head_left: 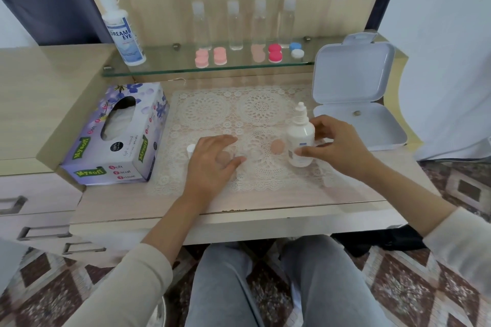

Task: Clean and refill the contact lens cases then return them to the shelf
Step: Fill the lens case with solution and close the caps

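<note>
Two peach caps sit on the lace mat (207,109) mid-desk: one cap (277,146) lies bare, the other cap (225,158) is under the left hand (212,164), whose fingers are spread wide, probably to pick it up. The right hand (337,146) curls round the small white bottle (300,135), upright just beside them, likely for refilling. More lens cases (275,53) wait on the glass shelf (186,70).

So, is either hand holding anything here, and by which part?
The right hand holds the bottle by its body, thumb in front, fingers behind. The left hand is spread over a peach cap; its grip is too blurred to tell.
</note>
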The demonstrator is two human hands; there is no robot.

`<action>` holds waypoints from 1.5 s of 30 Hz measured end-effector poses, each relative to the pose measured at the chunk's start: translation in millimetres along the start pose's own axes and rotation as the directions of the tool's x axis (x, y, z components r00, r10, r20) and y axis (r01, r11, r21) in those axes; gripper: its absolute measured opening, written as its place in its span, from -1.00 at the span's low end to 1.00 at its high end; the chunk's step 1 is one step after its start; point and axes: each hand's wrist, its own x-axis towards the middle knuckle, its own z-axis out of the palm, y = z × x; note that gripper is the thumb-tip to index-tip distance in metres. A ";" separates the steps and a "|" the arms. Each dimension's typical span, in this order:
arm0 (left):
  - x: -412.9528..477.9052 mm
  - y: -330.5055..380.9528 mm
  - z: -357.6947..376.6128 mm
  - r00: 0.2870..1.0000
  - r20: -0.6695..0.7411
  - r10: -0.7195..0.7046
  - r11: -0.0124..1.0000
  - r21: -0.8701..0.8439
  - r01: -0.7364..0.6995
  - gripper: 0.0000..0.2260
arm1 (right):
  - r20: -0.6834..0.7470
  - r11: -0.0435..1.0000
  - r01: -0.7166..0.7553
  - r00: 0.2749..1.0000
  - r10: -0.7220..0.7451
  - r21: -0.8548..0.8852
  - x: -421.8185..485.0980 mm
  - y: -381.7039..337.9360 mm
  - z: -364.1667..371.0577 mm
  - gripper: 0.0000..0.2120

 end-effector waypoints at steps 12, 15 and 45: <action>0.0 -25.8 -35.5 0.987 -0.006 -0.161 0.957 0.244 0.157 -0.75 | -0.094 0.975 0.071 0.994 -0.052 0.208 -14.7 1.0 33.4 -0.51; -3.9 -27.7 -40.9 0.982 0.003 -0.190 0.962 0.202 0.186 -0.76 | -0.103 0.965 0.088 0.993 -0.064 0.247 -18.0 1.6 37.7 -0.48; 62.4 116.4 -18.1 0.975 0.222 -0.008 0.984 -0.172 0.048 -0.80 | -0.092 0.948 0.106 0.992 -0.082 0.299 -21.1 2.5 38.5 -0.50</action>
